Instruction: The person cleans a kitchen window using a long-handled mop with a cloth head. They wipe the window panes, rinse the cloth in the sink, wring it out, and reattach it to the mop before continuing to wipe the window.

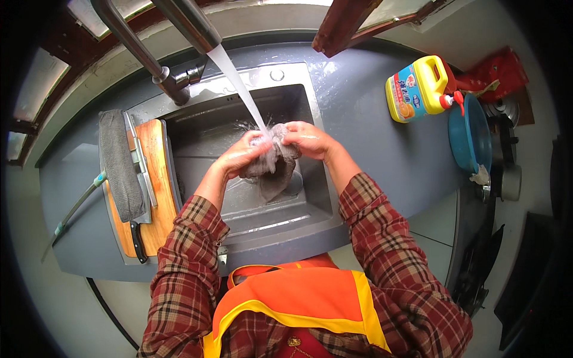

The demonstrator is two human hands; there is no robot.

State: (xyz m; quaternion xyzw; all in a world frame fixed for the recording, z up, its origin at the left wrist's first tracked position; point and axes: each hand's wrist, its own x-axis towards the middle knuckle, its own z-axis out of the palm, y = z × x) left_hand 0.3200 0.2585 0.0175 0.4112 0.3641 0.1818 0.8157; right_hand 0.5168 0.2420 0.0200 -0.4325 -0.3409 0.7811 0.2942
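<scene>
A wet grey cloth (pixel 278 172) hangs bunched between both hands over the kitchen sink (pixel 233 197). Water from the metal faucet (pixel 208 38) runs onto it and splashes. My left hand (pixel 244 154) grips the cloth's left part, its fingers slightly blurred beside the stream. On the right, my right hand (pixel 309 138) pinches the upper edge of the cloth between thumb and fingers. The lower end of the cloth dangles above the basin floor, near the round drain (pixel 294 183).
Left of the basin, a wooden cutting board (pixel 156 188) carries a black-handled knife (pixel 138 241) and a grey-covered mop or squeegee head (pixel 121 165). A yellow detergent jug (pixel 416 89) and a blue basin (pixel 470 134) stand at right. An open window frame (pixel 344 27) juts in above.
</scene>
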